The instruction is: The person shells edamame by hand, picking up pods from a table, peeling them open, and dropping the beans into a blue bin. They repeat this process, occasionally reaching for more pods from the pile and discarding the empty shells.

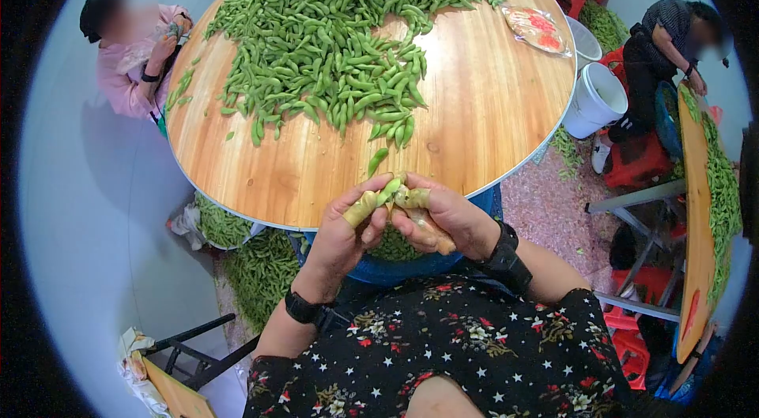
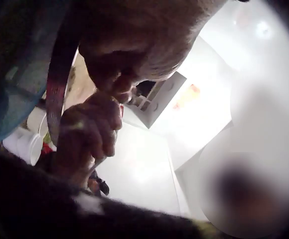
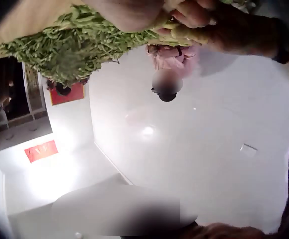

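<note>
Above the near edge of the round wooden table, both hands meet at a green edamame pod (image 1: 388, 192). My left hand (image 1: 341, 230) pinches it between thumb and fingers. Against its other end, the right hand (image 1: 457, 219) holds with thumb and fingertip. Yellowish covers wrap some of the fingers. A loose pod (image 1: 378, 161) lies just beyond the fingertips, short of a big heap of edamame pods (image 1: 324, 62). In the left wrist view the hands are dark, and the pod is hidden. The right wrist view catches the fingers (image 3: 192, 15) at its top edge.
Below the hands stands a blue tub (image 1: 379, 269) with green contents. A plastic-wrapped packet (image 1: 538, 29) lies at the table's right edge, near a white bucket (image 1: 594, 102). One person in pink (image 1: 130, 62) sits at left, another (image 1: 668, 46) at right. Pods pile on the floor (image 1: 261, 272).
</note>
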`<move>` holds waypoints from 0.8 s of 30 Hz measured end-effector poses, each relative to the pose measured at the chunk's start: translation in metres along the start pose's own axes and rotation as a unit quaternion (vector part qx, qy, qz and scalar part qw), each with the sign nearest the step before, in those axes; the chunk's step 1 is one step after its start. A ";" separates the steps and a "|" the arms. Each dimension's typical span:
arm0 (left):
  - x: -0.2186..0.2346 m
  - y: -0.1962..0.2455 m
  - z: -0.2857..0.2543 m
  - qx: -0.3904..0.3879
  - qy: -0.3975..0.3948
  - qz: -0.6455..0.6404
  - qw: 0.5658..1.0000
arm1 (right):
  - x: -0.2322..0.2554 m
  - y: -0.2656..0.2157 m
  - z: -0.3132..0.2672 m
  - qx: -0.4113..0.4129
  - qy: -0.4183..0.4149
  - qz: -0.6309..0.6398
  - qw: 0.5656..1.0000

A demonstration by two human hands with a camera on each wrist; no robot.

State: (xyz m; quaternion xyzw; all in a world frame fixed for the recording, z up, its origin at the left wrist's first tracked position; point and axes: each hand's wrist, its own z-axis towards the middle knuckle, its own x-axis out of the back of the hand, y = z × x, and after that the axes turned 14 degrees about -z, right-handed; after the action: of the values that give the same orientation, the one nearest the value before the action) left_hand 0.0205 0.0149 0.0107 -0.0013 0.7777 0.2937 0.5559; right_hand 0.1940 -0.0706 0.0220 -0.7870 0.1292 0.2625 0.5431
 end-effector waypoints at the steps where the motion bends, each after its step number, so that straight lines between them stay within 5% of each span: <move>1: -0.005 -0.001 -0.001 -0.056 0.039 0.165 0.984 | 0.001 0.002 0.002 -0.001 0.013 -0.027 1.000; 2: -0.007 -0.002 -0.002 -0.111 0.078 0.323 0.936 | 0.002 0.002 0.003 -0.002 0.026 -0.054 0.998; 3: -0.007 0.000 0.000 -0.114 0.079 0.323 0.936 | 0.000 0.000 0.002 -0.002 0.024 -0.056 0.998; 4: -0.005 0.002 0.004 -0.276 0.007 0.532 0.801 | -0.004 -0.004 0.001 -0.008 0.052 -0.082 0.995; 5: -0.004 0.003 0.006 -0.411 -0.065 0.691 0.591 | -0.006 -0.005 0.000 -0.014 0.080 -0.106 0.991; 9: 0.000 -0.004 0.002 -0.382 -0.025 0.692 0.611 | -0.011 -0.001 0.000 0.010 0.088 -0.147 0.985; 11: 0.002 -0.009 -0.001 -0.195 0.110 0.406 0.886 | -0.011 0.003 0.001 0.093 0.155 -0.413 0.893; 18: -0.002 -0.015 0.001 -0.296 0.068 0.542 0.783 | -0.009 -0.001 -0.003 0.209 0.279 -0.542 0.765; 20: -0.013 -0.013 -0.003 -0.281 0.055 0.592 0.753 | 0.001 0.005 0.007 0.339 0.262 -0.637 0.641; 24: -0.006 -0.006 -0.004 -0.277 -0.019 0.632 0.724 | 0.010 0.001 0.008 0.312 0.222 -0.598 0.704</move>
State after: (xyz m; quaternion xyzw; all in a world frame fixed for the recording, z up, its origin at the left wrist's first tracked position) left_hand 0.0209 0.0060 0.0141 0.3421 0.4718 0.7792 0.2306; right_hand 0.1995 -0.0628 0.0134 -0.5201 -0.1769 -0.3544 0.7567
